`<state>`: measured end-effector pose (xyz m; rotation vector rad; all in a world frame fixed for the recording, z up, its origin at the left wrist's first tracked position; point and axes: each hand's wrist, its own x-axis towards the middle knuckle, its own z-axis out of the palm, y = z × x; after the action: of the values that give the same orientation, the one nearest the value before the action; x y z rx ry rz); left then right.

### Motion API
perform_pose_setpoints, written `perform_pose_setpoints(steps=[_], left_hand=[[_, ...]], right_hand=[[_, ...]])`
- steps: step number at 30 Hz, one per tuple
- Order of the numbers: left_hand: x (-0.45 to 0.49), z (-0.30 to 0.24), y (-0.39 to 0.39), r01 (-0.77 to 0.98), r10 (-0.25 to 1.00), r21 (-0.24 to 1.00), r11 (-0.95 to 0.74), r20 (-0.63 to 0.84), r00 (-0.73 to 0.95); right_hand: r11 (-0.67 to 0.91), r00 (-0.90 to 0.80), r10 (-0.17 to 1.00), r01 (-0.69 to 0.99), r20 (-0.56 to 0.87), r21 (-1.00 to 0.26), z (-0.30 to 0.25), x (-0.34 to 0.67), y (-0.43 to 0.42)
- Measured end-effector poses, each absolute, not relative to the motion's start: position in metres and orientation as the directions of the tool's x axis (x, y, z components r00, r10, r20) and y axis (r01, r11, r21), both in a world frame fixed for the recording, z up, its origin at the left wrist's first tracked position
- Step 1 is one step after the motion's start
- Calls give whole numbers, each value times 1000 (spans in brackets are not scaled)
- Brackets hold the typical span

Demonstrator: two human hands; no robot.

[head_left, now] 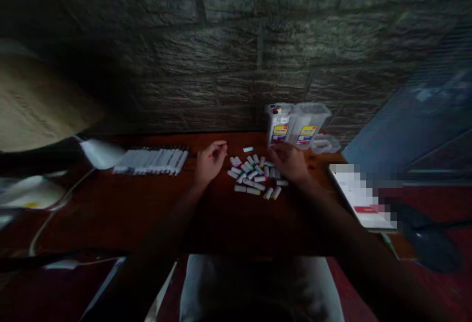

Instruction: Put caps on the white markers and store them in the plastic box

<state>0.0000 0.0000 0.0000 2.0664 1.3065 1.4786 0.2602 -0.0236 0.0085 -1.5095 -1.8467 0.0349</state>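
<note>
Both hands are over a wooden table. A loose pile of short white marker caps [249, 167] with coloured ends lies between them. My left hand [209, 163] is at the pile's left, with thumb and fingers curled together in a loose pinch; whatever they hold, if anything, is too small to make out. My right hand [291, 162] reaches over the right side of the pile, fingers bent inward and closed, their tips partly hidden. Beyond the pile lies a small white piece with a blue-green band [248, 149]. Left of my left hand, several white markers [153, 160] lie side by side in a row.
Two clear plastic cases [309, 115] with yellow labels stand against the stone wall [221, 56], the left one holding some pieces. A clear lid or handle piece [325, 143] is beside them. A white-covered booklet [368, 214] lies right. A cable [44, 223] crosses the table's left.
</note>
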Motion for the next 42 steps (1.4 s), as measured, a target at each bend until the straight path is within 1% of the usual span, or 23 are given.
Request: perform_pose_setpoints(steps=[2, 4, 7, 11, 13, 15, 20, 25, 27, 28, 29, 30, 31, 32, 33, 34, 36, 38, 40, 42], left_hand=[[2, -1, 2, 528, 804, 654, -541, 587, 96], [2, -1, 3, 596, 821, 621, -509, 558, 121], [-4, 3, 5, 758, 858, 514, -402, 501, 115], [-25, 19, 2, 933, 907, 344, -109, 418, -48], [-38, 28, 0, 970, 912, 233, 73, 378, -160], [-49, 33, -1, 968, 911, 155, 198, 335, -240], [-64, 32, 3, 950, 935, 164, 266, 195, -295], [-66, 25, 8, 942, 948, 204, 266, 122, -294], [-62, 21, 11, 942, 961, 280, 185, 151, -233], [-58, 19, 13, 929, 966, 356, 104, 187, -180], [-52, 17, 14, 891, 964, 455, -7, 240, -115], [-45, 16, 14, 812, 958, 568, -134, 285, -41], [-37, 15, 14, 687, 950, 688, -234, 313, 10], [-29, 16, 13, 531, 948, 801, -277, 319, 14], [-20, 17, 11, 359, 955, 889, -283, 298, 14], [-13, 19, 7, 185, 965, 948, -261, 257, 43], [-1, 25, -1, -100, 979, 983, -156, 168, 119], [6, 33, -9, -276, 980, 958, -82, 129, 154], [9, 39, -15, -379, 980, 924, -59, 126, 153], [9, 42, -18, -424, 979, 905, -44, 123, 162]], right_hand=[[337, -94, 872, 828, 480, -449, 6, 259, -21], [356, -135, 880, 821, 455, -446, 4, 258, -19], [368, -162, 883, 821, 440, -436, 3, 257, -18], [343, -150, 895, 834, 420, -432, 7, 256, -21], [337, -142, 893, 841, 428, -424, 8, 256, -22], [338, -136, 884, 847, 447, -409, 7, 257, -23], [349, -141, 873, 849, 467, -396, 4, 260, -23], [395, -165, 860, 815, 483, -425, 4, 260, -23], [409, -168, 857, 797, 487, -445, 5, 259, -22], [416, -170, 856, 786, 488, -457, 5, 259, -22], [423, -173, 856, 775, 487, -469, 5, 259, -22], [431, -177, 856, 765, 487, -479, 5, 258, -21], [438, -182, 855, 755, 486, -488, 5, 258, -21], [444, -186, 854, 747, 486, -495, 4, 258, -21], [449, -189, 853, 740, 486, -501, 3, 258, -20], [452, -191, 854, 733, 485, -508, 3, 258, -20], [465, -204, 854, 713, 479, -525, 1, 257, -21], [479, -222, 854, 687, 470, -546, 1, 255, -22], [484, -227, 858, 660, 461, -575, 1, 253, -24], [479, -218, 863, 642, 456, -599, 2, 251, -26]])
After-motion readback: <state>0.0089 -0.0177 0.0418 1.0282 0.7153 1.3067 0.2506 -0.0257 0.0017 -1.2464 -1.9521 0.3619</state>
